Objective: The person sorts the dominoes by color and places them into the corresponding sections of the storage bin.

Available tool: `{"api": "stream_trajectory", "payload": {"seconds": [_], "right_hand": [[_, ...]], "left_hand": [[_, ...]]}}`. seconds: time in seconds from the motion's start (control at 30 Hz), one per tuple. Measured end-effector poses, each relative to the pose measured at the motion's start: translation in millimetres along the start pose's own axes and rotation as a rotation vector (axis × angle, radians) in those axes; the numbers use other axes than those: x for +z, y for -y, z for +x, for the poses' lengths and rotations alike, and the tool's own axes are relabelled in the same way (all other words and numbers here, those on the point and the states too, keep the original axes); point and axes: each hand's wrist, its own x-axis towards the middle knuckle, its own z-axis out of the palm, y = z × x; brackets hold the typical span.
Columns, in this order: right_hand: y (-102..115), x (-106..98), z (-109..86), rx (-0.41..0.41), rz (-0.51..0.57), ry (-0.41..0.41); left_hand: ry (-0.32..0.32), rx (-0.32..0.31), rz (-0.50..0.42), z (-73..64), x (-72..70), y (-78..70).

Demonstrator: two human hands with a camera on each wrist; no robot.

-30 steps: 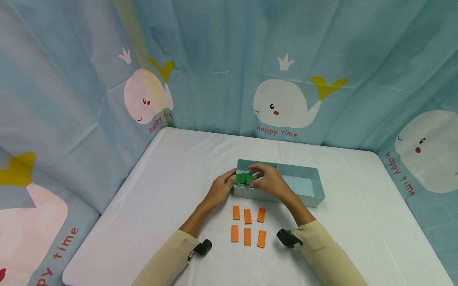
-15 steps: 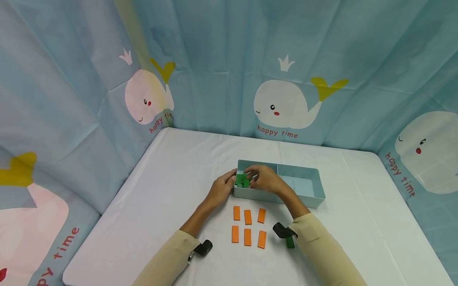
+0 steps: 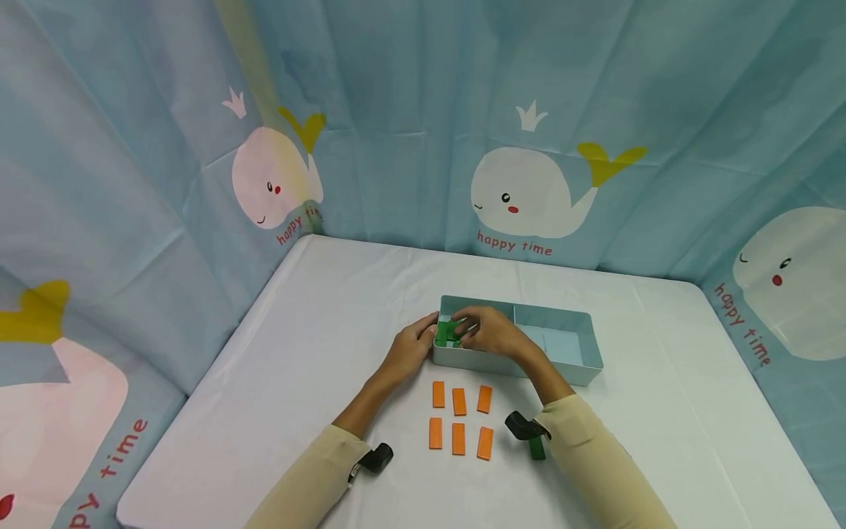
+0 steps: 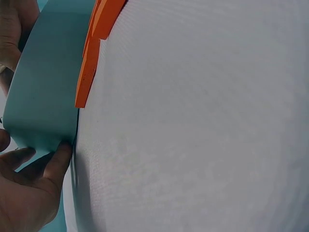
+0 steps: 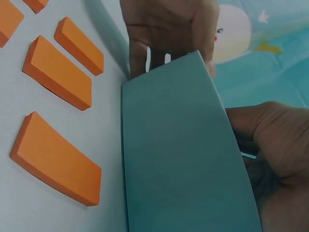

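In the head view my left hand [image 3: 407, 351] lies at the left end of a pale blue divided box [image 3: 465, 358], its fingertips pressing the outside of the end wall. Over the box's left compartment, my right hand [image 3: 487, 330] has its thumb and fingers curled around the edge of small green blocks [image 3: 447, 330], seeming to pinch one. The box wall hides these fingertips in the right wrist view. Left-hand fingers [image 4: 60, 162] touch the box end in the left wrist view.
Several orange blocks [image 3: 459, 438] lie in two rows in front of the box. One green block [image 3: 537, 448] lies partly under the right sleeve. A divider splits the box, and its right compartment [image 3: 562, 344] shows a bare floor. Whale-printed curtains [image 3: 370, 169] stand behind the white table [image 3: 344, 316].
My right hand has moved slightly left within the compartment, and the green blocks there have shifted. Its sleeve uncovers more of the loose green block. The left hand stays at the box end.
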Motion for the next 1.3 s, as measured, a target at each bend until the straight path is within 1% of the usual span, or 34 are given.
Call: {"api": "stream_trajectory", "payload": {"seconds": [0.13, 0.3, 0.57, 0.9, 1.1, 1.3], "right_hand": [[2, 0, -3.8, -0.007, 0.014, -0.022], [4, -1, -9.5, 0.000, 0.048, -0.071], [3, 0, -18.7, -0.012, 0.134, -0.113], [1, 1, -31.1, -0.060, 0.104, -0.220], [1, 0, -42.5, -0.068, 0.135, -0.263], [0, -3, -55.1, -0.103, 0.129, -0.291]], "left_hand": [[0.000, 0.005, -0.004, 0.3, 0.5, -0.1], [-0.006, 0.000, -0.010, 1.0, 0.6, 1.0], [-0.012, 0.002, -0.013, 1.8, 0.1, 2.2], [-0.011, -0.014, -0.005, 1.7, 0.5, 1.9], [-0.014, -0.005, -0.004, 1.8, 1.2, 1.4], [-0.017, 0.003, 0.000, 2.0, 1.3, 2.1]]}}
